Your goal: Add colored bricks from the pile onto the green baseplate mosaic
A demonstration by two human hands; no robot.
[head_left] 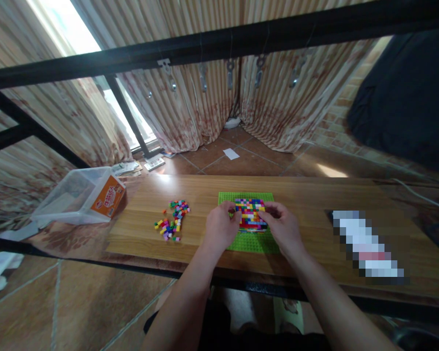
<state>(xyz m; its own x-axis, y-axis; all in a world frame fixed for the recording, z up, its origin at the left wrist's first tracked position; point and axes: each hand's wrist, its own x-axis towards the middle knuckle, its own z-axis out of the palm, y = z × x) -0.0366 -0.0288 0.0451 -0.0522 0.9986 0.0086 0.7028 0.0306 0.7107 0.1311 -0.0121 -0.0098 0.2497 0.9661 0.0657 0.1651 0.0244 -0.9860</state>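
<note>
A block of many-coloured toy bricks (249, 214) stands on a green studded baseplate (254, 243) on the wooden table. My left hand (222, 224) is closed at the block's left side, thumb and fingers on its edge. At the right side my right hand (282, 225) grips it too, with the thumb against its front face. The fingertips behind the block are partly hidden. Left of the baseplate lie loose toy bricks (172, 222) in several colours, scattered in a small heap.
A clear plastic bin (73, 197) with an orange label lies past the table's left end. On the right of the table (310, 195) is a pixelated flat object (368, 246). A black metal bar (212, 48) with hanging hooks crosses above; curtains hang behind.
</note>
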